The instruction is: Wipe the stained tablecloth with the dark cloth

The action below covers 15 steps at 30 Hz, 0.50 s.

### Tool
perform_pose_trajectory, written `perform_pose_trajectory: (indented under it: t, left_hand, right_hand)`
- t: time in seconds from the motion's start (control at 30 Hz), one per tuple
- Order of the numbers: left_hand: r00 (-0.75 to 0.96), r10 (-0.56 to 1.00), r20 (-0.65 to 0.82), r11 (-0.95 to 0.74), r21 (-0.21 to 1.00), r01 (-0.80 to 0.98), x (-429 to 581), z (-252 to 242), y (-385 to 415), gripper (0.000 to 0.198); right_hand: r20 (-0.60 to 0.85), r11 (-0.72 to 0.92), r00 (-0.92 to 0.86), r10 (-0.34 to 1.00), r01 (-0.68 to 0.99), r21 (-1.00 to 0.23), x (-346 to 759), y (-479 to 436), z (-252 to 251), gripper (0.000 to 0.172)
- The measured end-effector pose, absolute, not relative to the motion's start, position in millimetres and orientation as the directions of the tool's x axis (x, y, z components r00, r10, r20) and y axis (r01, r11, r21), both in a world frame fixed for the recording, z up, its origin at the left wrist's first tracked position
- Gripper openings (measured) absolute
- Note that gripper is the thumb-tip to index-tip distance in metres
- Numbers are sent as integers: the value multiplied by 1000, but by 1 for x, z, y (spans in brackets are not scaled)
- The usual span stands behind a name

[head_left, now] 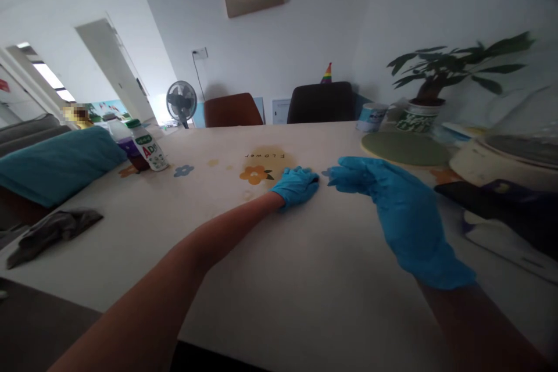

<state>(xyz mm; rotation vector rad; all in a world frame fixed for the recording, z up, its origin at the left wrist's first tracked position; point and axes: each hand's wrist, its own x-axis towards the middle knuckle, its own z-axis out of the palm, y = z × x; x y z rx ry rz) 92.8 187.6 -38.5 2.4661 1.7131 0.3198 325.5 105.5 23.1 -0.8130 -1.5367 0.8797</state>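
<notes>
Both my hands wear blue gloves. My left hand (296, 185) lies palm down on the cream flowered tablecloth (270, 256), fingers flat, next to an orange flower print (255, 174). My right hand (392, 209) hovers just above the cloth to the right, fingers stretched out toward the left hand's fingertips, holding nothing. The two hands are a small gap apart.
Two drink bottles (146, 146) stand at the far left by a teal cushion (56, 163). A grey rag (54, 231) lies on the left edge. A green round mat (405, 148), potted plant (429, 102), cups and a white pot (505, 160) crowd the right. Two chairs (279, 106) stand behind.
</notes>
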Motion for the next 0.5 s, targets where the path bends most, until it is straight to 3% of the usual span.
perform_pose_trajectory:
  t: [0.27,0.5]
  left_hand:
    - [240,970,21,-239,207,949,27,-28,121,45]
    - [-136,990,34,122,271,955,-86,-24,92,52]
  right_hand:
    - [449,449,-168,878,-38,-893,322,105,28,31]
    - [463,456,-143,875,-79,-886,323,112,21,31]
